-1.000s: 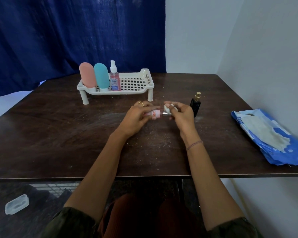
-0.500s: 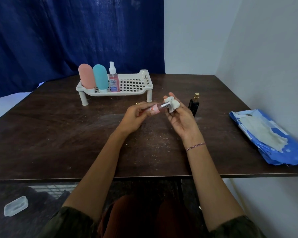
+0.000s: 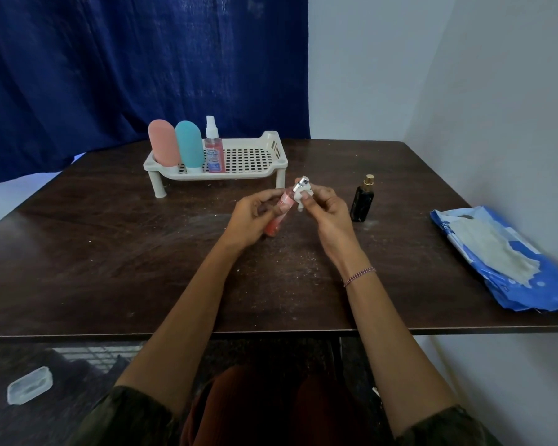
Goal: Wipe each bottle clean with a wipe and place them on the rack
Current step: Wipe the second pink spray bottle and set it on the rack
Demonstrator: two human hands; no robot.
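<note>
My left hand (image 3: 250, 220) grips a slim pink bottle (image 3: 280, 214) with a silver top, tilted with the top up and to the right, above the middle of the table. My right hand (image 3: 324, 209) pinches a small white wipe (image 3: 302, 196) against the bottle's neck. A black bottle (image 3: 362, 201) with a gold cap stands on the table just right of my right hand. The white rack (image 3: 248, 156) at the back holds a pink bottle (image 3: 163, 143), a teal bottle (image 3: 189, 144) and a clear spray bottle (image 3: 214, 146) at its left end.
A blue pack of wipes (image 3: 509, 262) lies at the table's right edge by the wall. The dark table (image 3: 110, 252) is dusted with specks. A small clear plastic lid (image 3: 29, 384) lies on the floor at the lower left. A blue curtain hangs behind.
The pink bottle has been turned from lying level to tilted with its top up. My right hand with the wipe has moved along to the bottle's neck.
</note>
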